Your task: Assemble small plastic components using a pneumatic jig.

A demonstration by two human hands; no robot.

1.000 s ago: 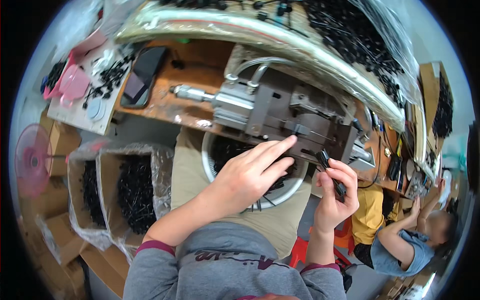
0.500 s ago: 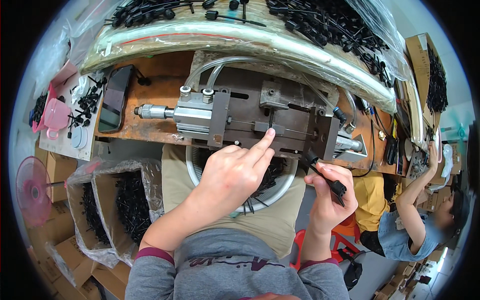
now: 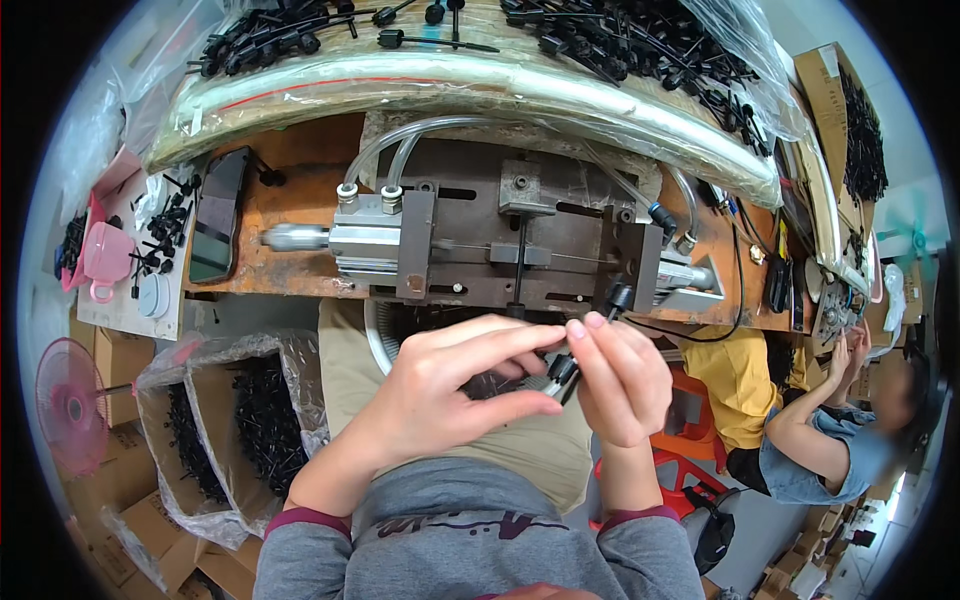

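My right hand point(image 3: 618, 385) is pinched around black rod-shaped plastic parts point(image 3: 565, 370), and one knobbed end point(image 3: 619, 297) sticks up above the fingers. Beside it, my left hand point(image 3: 455, 385) has thumb and fingers spread, its index fingertip close to the right thumb. Whether the left fingertips touch the parts is hard to tell. Beyond both hands lies a metal clamping fixture point(image 3: 470, 215) with an air cylinder point(image 3: 365, 247) at its left end. A black rod point(image 3: 520, 255) lies across the small grey block point(image 3: 505, 255) in its middle.
A white basket point(image 3: 375, 340) of black parts sits in my lap, largely behind my hands. More black parts point(image 3: 640, 45) cover a plastic-wrapped surface at the back. A phone point(image 3: 220, 215) lies left. Lined boxes point(image 3: 225, 440) stand lower left. A co-worker point(image 3: 820, 440) sits at right.
My left hand has left the fixture's middle block and come back toward my right hand. The right hand moved slightly left with its parts. A rod now shows across the block.
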